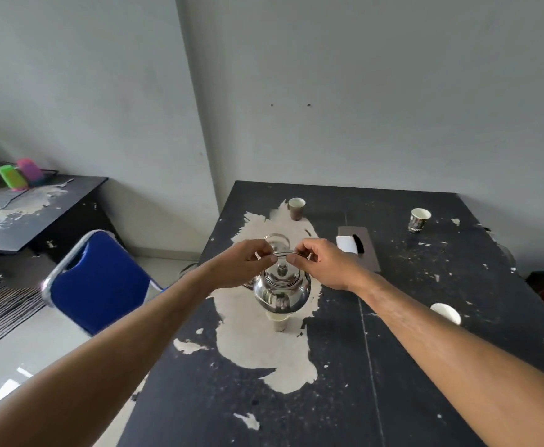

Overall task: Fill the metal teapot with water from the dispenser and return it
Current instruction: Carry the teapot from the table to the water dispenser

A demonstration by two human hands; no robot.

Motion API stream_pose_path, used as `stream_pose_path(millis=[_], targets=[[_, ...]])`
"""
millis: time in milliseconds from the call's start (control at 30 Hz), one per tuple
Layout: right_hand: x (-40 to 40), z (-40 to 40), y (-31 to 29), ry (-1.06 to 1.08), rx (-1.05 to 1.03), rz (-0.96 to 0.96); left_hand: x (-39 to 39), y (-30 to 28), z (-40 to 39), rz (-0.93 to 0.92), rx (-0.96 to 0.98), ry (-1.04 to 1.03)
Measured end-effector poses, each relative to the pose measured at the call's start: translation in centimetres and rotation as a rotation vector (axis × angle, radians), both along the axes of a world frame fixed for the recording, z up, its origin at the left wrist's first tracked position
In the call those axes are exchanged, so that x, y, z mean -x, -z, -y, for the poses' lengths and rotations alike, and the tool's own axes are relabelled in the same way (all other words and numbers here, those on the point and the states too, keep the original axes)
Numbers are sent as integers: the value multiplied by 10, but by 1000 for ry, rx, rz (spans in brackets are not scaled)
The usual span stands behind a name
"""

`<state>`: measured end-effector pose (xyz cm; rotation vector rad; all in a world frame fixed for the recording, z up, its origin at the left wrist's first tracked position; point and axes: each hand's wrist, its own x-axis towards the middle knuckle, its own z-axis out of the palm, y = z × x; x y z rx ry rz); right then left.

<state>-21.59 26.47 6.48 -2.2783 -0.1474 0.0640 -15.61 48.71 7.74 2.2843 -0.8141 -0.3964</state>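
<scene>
One view only, worn on the head, wide-angle, looking forward and down over the tabletop [393, 366] from its near edge. Both forearms reach in from the bottom corners, close to the lens. The far wall fills the top half; a chair [103, 285] sits left.

Teapot [282, 290] under both hands: polished metal, mirror-glossy, thin wire handle. Table [409, 366] below: matt black coating, peeled in rough pale patches. Paper cup [419, 220] beyond right hand. Chair [99, 282] beside left forearm: smooth blue padding, metal frame.
</scene>
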Motion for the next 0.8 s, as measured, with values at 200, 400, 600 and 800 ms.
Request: stream_pose_path(millis=[200, 400, 600, 800], targets=[[-9, -128, 5, -59, -53, 33, 9, 3, -131, -23, 18, -105], [-28, -231, 6, -173, -62, 7, 16, -2, -237, -24, -31, -197], [-59, -319, 13, -285, -83, 4, 13, 4, -324, -13, -42, -328], [-99, -408, 17, -437, -69, 11, 0, 12, -414, -40, -6, -448]])
